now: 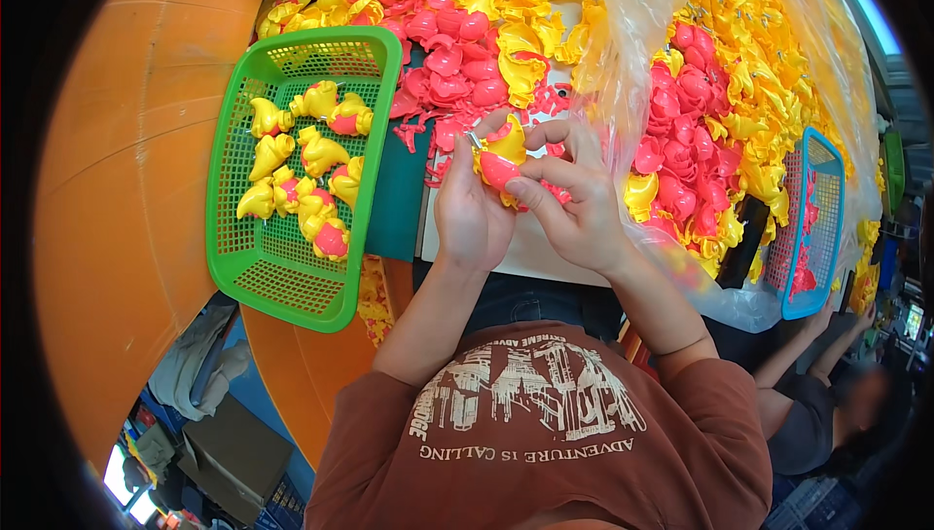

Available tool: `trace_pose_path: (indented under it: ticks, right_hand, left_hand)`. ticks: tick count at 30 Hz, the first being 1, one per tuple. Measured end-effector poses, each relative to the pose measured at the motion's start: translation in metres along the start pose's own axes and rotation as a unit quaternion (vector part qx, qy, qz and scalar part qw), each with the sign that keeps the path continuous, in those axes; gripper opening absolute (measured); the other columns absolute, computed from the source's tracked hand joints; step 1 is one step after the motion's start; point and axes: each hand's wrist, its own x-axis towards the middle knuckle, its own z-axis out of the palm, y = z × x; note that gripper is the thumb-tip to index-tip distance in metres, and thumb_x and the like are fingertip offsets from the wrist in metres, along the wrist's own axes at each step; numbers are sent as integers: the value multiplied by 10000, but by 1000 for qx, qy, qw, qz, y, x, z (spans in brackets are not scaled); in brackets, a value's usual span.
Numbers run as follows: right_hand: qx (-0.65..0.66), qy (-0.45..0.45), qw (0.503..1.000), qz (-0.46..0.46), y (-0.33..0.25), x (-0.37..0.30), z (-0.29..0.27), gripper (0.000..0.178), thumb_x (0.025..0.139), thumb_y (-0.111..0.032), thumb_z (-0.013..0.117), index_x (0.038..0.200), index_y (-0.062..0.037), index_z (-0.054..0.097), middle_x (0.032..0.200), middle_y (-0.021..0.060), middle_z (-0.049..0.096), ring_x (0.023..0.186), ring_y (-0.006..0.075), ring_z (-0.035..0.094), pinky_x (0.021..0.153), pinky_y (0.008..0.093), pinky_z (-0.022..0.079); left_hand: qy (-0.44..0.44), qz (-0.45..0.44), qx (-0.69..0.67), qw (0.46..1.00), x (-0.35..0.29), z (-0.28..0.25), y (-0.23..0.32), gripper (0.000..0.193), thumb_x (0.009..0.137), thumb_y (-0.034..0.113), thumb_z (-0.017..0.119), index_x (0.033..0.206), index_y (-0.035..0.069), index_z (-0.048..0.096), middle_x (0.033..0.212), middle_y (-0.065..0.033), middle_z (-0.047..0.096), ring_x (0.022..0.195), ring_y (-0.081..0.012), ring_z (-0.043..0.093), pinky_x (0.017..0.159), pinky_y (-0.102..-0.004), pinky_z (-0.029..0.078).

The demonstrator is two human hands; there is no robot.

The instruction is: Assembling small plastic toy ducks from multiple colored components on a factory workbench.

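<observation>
Both my hands meet over the white work surface (pixel 559 248), around a small yellow and pink plastic toy figure (pixel 503 170). My left hand (pixel 472 219) cradles it from the left, with a short metal piece (pixel 474 140) showing at its upper left. On its pink side presses the thumb of my right hand (pixel 584 204), whose fingers curl around the far side. Just beyond my hands lie loose pink shell pieces (pixel 449 82) and yellow shell pieces (pixel 525 68). To my left, a green mesh basket (pixel 222 170) holds several similar yellow and pink figures (pixel 323 152).
A clear plastic bag (pixel 623 34) drapes between two heaps; the right heap has yellow pieces (pixel 749 53) and pink pieces (pixel 686 92). Further right stands a blue basket (pixel 827 146) with pink bits. A co-worker's arm (pixel 793 350) reaches in there. An orange surface (pixel 117 160) curves along the left.
</observation>
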Motion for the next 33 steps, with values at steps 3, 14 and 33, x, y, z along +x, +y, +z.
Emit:
trace_pose_path:
  ticks: [3, 14, 33]
  right_hand:
    - [-50, -33, 998, -15, -5, 2, -4, 123, 747, -97, 695, 820, -3, 663, 990, 119, 515, 962, 237, 482, 845, 323, 370]
    - [62, -55, 996, 31, 6, 5, -2, 124, 789, -102, 673, 861, -2, 670, 996, 97, 504, 966, 202, 479, 848, 303, 361]
    - [-15, -48, 998, -24, -1, -4, -4, 113, 758, -86, 687, 843, -12, 679, 960, 98, 503, 929, 217, 476, 801, 302, 372]
  left_hand:
    - [-31, 7, 25, 999, -3, -3, 1, 531, 997, 386, 190, 1320, -11, 333, 1225, -146, 471, 1135, -223, 485, 947, -353, 401]
    - [-19, 14, 24, 999, -4, -3, 1, 550, 996, 393, 182, 1338, -21, 306, 1248, -155, 451, 1145, -222, 478, 941, -354, 402]
    - [-39, -34, -44, 998, -6, -8, -3, 540, 992, 407, 181, 1344, 24, 328, 1253, -150, 454, 1173, -242, 448, 987, -374, 352]
